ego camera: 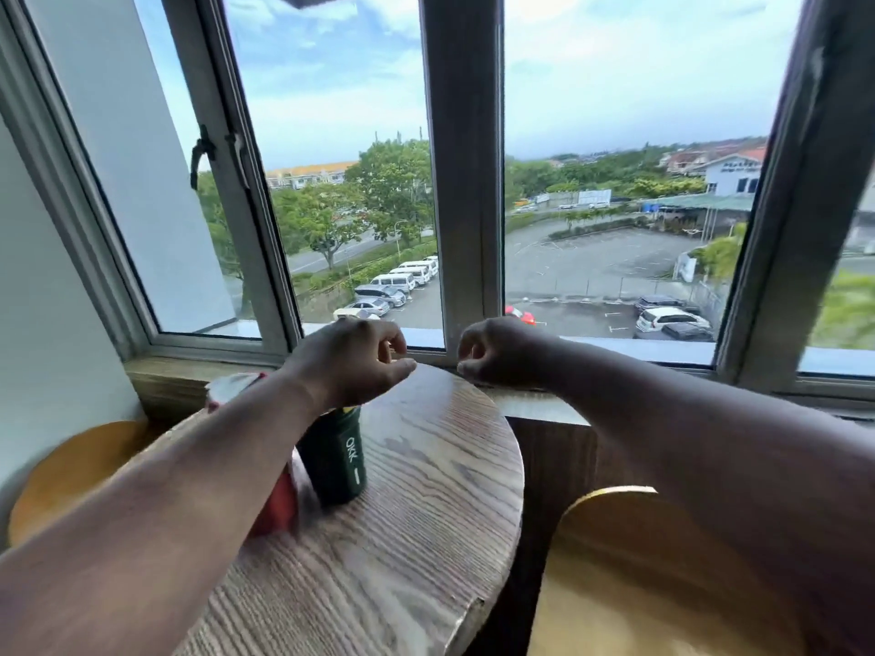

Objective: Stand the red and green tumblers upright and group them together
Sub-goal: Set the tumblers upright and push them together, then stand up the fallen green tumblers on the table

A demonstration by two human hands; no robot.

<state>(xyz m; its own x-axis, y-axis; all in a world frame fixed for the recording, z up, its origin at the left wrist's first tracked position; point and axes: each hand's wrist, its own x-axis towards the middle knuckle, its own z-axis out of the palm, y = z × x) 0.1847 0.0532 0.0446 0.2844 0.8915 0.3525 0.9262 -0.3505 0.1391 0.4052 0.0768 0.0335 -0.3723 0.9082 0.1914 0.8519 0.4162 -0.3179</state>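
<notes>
A dark green tumbler (337,454) with white lettering stands upright on the round wooden table (426,490). Right beside it on the left is the red tumbler (277,506), mostly hidden under my left forearm; its pale top (232,385) shows behind the arm. My left hand (360,359) hovers above the green tumbler with fingers loosely curled and nothing in it. My right hand (492,352) hangs over the table's far edge by the window sill, fingers loosely curled, holding nothing.
A window frame (466,182) and sill run right behind the table. A round yellow stool (71,471) sits at the left and another yellow seat (653,584) at the lower right.
</notes>
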